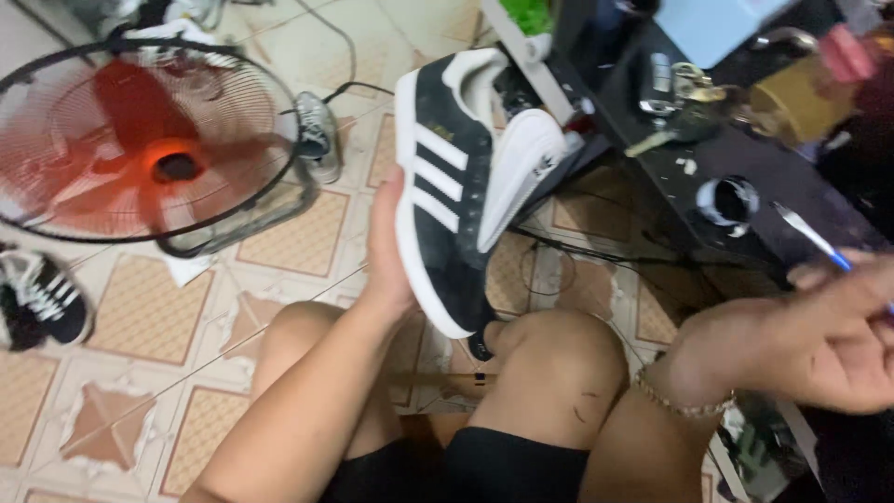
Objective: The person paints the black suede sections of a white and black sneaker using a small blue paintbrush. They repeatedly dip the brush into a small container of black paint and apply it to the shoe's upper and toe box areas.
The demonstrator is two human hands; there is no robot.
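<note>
A black sneaker with white stripes [447, 200] was gripped sole-side by the left hand [386, 247] and held upright above the knees. A thin blue-tipped brush [819, 240] was pinched in the closed right hand [824, 340] at 3 o'clock, well apart from the shoe. A small round pot [726, 200] was seen on the dark bench [792, 182] at 2 o'clock. The white sole edge appeared clean; whether any coating had been applied could not be told. A red fan [154, 140] stood at 10 o'clock, a second shoe [42, 298] at 9 o'clock on the tiled floor [121, 419].
</note>
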